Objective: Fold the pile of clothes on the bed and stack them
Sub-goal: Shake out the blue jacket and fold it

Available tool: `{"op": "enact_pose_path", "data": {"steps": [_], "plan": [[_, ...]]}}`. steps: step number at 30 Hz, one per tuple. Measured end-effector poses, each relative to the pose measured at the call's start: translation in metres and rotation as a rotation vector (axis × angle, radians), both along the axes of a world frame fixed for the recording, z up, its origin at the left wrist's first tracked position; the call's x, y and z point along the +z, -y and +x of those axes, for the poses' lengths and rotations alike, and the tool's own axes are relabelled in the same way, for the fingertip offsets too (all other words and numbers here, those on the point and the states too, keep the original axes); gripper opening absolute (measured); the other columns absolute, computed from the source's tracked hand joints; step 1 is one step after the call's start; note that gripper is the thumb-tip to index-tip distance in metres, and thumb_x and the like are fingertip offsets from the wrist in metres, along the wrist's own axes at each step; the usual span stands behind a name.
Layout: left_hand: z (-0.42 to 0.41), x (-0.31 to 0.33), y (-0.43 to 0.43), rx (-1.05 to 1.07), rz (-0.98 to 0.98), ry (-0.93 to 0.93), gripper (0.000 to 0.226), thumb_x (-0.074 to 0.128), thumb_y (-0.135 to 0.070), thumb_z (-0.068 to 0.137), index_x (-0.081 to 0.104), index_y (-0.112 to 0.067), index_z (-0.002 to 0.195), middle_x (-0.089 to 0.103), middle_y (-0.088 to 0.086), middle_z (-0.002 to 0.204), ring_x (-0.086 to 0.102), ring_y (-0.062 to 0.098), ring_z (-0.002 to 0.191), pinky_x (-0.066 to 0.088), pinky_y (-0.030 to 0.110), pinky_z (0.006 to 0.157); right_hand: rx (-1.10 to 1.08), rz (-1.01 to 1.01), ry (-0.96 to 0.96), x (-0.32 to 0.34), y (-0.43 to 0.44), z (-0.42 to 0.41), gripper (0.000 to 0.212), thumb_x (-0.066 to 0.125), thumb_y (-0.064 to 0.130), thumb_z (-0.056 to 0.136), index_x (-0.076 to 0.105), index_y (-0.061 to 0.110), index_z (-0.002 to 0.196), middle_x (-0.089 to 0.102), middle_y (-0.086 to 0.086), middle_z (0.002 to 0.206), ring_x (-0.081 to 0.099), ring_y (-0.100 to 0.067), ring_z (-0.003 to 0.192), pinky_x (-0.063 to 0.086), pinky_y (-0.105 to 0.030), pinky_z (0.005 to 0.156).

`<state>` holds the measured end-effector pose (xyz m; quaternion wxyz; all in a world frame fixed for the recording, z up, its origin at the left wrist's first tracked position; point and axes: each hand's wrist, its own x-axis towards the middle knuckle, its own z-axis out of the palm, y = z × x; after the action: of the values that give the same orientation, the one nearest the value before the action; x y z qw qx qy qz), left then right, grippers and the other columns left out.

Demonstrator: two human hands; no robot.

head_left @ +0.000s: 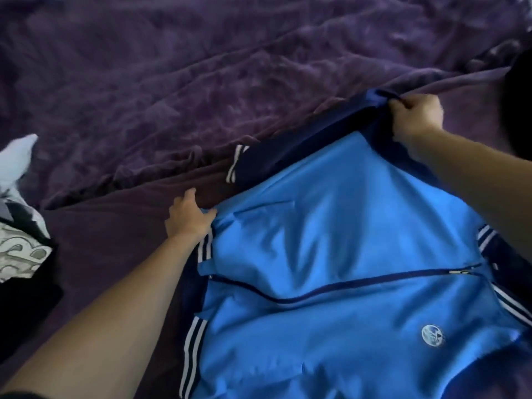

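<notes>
- A blue track jacket (331,254) lies spread on a purple bed (201,82).
- The left hand (188,218) pinches its edge.
- The right hand (414,115) grips its navy sleeve (316,142).

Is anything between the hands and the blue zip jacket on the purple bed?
Nothing visible. The right hand grips the navy edge of the light blue zip jacket; the left hand touches its side.

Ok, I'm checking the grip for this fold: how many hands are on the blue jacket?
2. The left hand grips the left edge of the blue jacket, beside the white stripes; the right hand pinches the navy band at the far corner. Neither is hidden.
</notes>
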<state>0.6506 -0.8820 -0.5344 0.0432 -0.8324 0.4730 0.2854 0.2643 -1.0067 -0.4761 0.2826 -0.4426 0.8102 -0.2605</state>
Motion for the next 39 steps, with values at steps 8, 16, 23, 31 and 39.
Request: {"op": "enact_pose_path", "data": {"steps": [8, 16, 23, 31, 39], "plan": [[0.001, -0.009, 0.012, -0.159, 0.095, -0.058, 0.078, 0.070, -0.045, 0.074, 0.036, -0.030, 0.143, 0.045, 0.006, 0.138, 0.042, 0.032, 0.127, 0.041, 0.048, 0.100, 0.407, -0.014, -0.443, -0.026, -0.034, -0.002, 0.049, 0.060, 0.022, 0.085, 0.050, 0.020, 0.133, 0.042, -0.016, 0.141, 0.039, -0.037, 0.127, 0.043, -0.051, 0.092], [0.046, 0.000, 0.106, -0.073, -0.436, 0.105, 0.024, 0.070, -0.032, 0.081, 0.069, -0.013, 0.096, 0.070, 0.018, 0.099, 0.064, 0.036, 0.097, 0.049, 0.042, 0.082, 0.661, 0.441, -0.478, -0.094, -0.038, -0.001, 0.072, 0.066, 0.043, 0.085, 0.030, 0.039, 0.147, -0.001, -0.005, 0.162, 0.008, -0.026, 0.147, 0.026, -0.053, 0.113], [0.047, -0.021, 0.021, 0.124, -0.228, -0.095, 0.051, 0.062, -0.040, 0.089, 0.054, -0.006, 0.127, 0.061, 0.018, 0.123, 0.056, 0.035, 0.115, 0.043, 0.040, 0.096, 0.688, 0.264, -0.471, -0.081, -0.114, 0.045, 0.066, 0.065, 0.023, 0.085, 0.038, 0.019, 0.145, 0.016, -0.016, 0.158, 0.020, -0.034, 0.143, 0.038, -0.054, 0.104], [0.006, -0.017, -0.230, 0.325, -0.076, -0.354, 0.086, 0.075, -0.052, 0.074, 0.036, -0.022, 0.145, 0.046, -0.002, 0.144, 0.044, 0.017, 0.131, 0.037, 0.039, 0.109, 0.909, 0.252, -0.347, -0.092, -0.318, 0.089, 0.063, 0.080, 0.027, 0.074, 0.058, 0.014, 0.131, 0.041, -0.019, 0.147, 0.043, -0.037, 0.134, 0.046, -0.048, 0.095], [0.041, 0.026, -0.244, 0.115, -0.028, -0.187, 0.047, 0.083, -0.041, 0.067, 0.058, -0.021, 0.102, 0.067, 0.001, 0.091, 0.065, 0.026, 0.086, 0.046, 0.031, 0.067, 0.839, 0.515, -0.394, -0.072, -0.347, 0.053, 0.058, 0.055, 0.033, 0.091, 0.037, 0.024, 0.145, 0.030, -0.002, 0.154, 0.031, -0.022, 0.139, 0.038, -0.038, 0.104]]}}
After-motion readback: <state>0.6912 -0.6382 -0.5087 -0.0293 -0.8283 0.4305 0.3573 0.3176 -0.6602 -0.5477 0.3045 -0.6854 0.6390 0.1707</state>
